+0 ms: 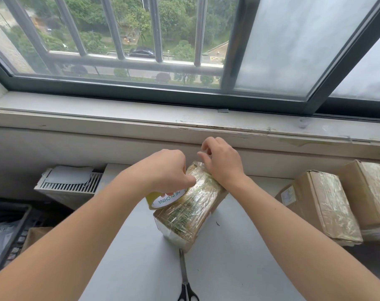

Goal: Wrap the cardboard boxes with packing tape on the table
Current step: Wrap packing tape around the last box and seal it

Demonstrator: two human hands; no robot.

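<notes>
Gripping a packing tape roll [165, 199], the left hand [169, 168] curls its fingers round the roll's yellow rim; the white core label faces the person. The roll sits against the left upper face of the cardboard box [191, 211].

The box is an oblong brown block, its top and left side covered in glossy, wrinkled clear tape that catches the light. A white label shows on its near end. It stands on the smooth pale grey bench [239, 246], and its long axis runs away from the person toward the wall, swinging a little to the right at the far end.

The right hand [221, 164] rests its heel on the box's far right edge, with the fingers curled over the far end. Whether they pinch the film cannot be told.

Just before the box's near end lie scissors [185, 279], with steel blades pointing at the box and black handles toward the person. Well to the box's right stand two taped boxes [328, 205], side by side. To its left, off the bench, is a ribbed white radiator [69, 185].
</notes>
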